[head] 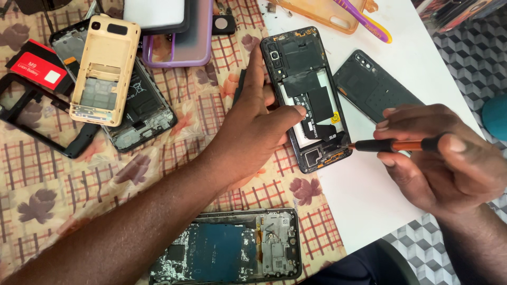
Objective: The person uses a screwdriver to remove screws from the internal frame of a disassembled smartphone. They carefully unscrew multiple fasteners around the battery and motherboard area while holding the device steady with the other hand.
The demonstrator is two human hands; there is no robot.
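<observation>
Centrally, an opened black phone (pixel 306 97) with its back removed lies on the desk (pixel 369 206), straddling the edge of a flowered, checked cloth (pixel 63 195) and the bare white surface. The left hand (pixel 253 129) rests flat and open against the phone's left edge, thumb laid across the middle of its innards, covering part of the frame. The right hand (pixel 443 158) is closed around an orange-and-black screwdriver (pixel 393 145), whose tip touches the phone's lower right corner; the fingers hide most of the handle. Just right of the phone lies its dark back cover (pixel 369 87), partly under the right hand. At far left, a tan phone shell (pixel 103 68) sits on another stripped handset (pixel 142 113), hiding much of it. Near the bottom edge, a further gutted phone (pixel 232 253) is cut off by the frame, as are a purple case (pixel 185 47) and an orange case (pixel 322 13) at the far edge. Small parts inside the phone are too fine to make out.
</observation>
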